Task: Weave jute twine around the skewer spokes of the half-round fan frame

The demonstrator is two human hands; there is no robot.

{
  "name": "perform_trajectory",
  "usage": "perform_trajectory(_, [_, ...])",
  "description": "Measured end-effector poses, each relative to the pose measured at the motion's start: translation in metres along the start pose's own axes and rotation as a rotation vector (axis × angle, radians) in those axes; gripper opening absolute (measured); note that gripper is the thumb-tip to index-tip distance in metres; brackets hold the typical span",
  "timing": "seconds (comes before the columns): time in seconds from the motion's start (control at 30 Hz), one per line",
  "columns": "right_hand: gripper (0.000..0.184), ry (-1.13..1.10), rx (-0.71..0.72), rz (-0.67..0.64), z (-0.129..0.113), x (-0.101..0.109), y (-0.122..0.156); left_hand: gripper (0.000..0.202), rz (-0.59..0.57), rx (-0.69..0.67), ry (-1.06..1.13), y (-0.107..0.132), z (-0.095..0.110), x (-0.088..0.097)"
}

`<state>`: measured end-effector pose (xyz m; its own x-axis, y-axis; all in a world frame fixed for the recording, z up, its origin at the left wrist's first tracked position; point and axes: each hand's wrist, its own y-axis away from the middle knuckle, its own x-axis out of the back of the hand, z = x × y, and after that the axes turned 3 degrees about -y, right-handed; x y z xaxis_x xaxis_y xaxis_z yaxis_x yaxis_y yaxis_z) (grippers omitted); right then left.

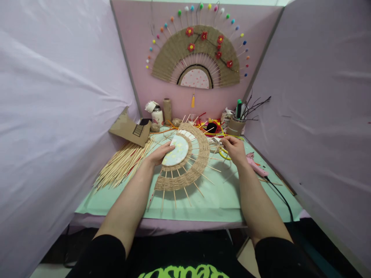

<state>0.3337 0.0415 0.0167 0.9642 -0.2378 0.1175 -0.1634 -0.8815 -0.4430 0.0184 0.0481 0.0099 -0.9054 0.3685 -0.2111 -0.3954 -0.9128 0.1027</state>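
Note:
A half-round woven fan [199, 154] of sticks and brown twine is tilted above the table, its bare stick ends fanning out to the right and toward me. My left hand [161, 153] grips it by the pale half-disc [178, 150] at its centre, thumb on top and fingers underneath. Beyond the fan's right side, my right hand [234, 148] is closed in a pinch on a thin strand that looks like twine. Beside those fingertips lie a coil of twine [214, 145] and yellow-handled scissors [224, 153], partly covered.
Loose sticks [124, 162] lie at left below a cardboard piece [130, 129]. A pink glue gun [257, 166] with a black cord rests at right. Jars [157, 116] and a pot of pens and twigs [236, 125] stand behind. A finished fan [171, 54] hangs on the back wall.

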Motion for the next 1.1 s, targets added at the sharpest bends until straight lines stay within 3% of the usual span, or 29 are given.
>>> perform_trajectory(0.13, [0.022,-0.078,-0.064,-0.043,0.000,-0.008,0.003,0.056,-0.051,0.016,0.016,0.002,-0.001,-0.001])
perform_trajectory(0.3, [0.025,-0.066,-0.152,-0.231,0.004,-0.023,0.008,0.060,-0.144,0.020,0.042,0.002,-0.004,-0.002])
perform_trajectory(0.43, [0.029,-0.099,-0.173,-0.287,0.012,-0.029,0.010,0.058,-0.167,0.024,0.046,0.002,-0.005,-0.002])
perform_trajectory(0.57, [0.033,-0.228,-0.246,-0.304,0.014,-0.027,0.008,0.056,-0.168,0.022,0.052,0.002,-0.005,-0.002])
perform_trajectory(0.77, [0.040,-0.394,-0.477,-0.398,-0.003,-0.022,0.010,0.057,-0.148,0.065,0.046,0.007,-0.003,0.001])
perform_trajectory(1.1, [0.031,-0.438,-0.583,-0.530,-0.008,-0.012,0.010,0.061,-0.114,0.146,0.019,0.029,-0.009,0.011])
